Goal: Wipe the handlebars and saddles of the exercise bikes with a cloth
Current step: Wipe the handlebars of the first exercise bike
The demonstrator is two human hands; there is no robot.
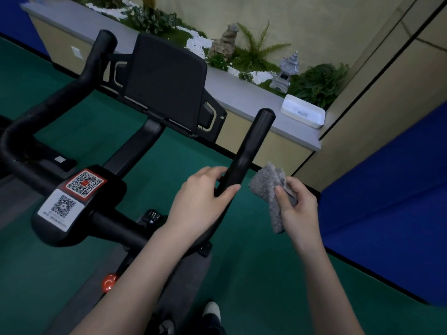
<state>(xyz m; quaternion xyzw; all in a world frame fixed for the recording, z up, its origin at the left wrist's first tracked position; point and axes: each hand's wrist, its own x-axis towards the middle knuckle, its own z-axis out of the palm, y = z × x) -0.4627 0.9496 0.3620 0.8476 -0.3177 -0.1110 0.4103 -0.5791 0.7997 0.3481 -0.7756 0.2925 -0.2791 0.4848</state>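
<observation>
Grey cloth [268, 187] sits pinched in the right hand [298, 210], just beside the black handlebar [251, 146] the left hand [200, 201] grips.

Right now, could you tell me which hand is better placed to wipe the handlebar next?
The right hand: it holds the grey cloth just beside the handlebar, while the left hand grips that bar bare.

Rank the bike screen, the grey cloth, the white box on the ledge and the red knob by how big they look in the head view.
1. The bike screen, clearly largest.
2. The grey cloth and the white box look about alike; the cloth is crumpled and nearer the camera, so they are left unranked.
3. The red knob, smallest.
</observation>
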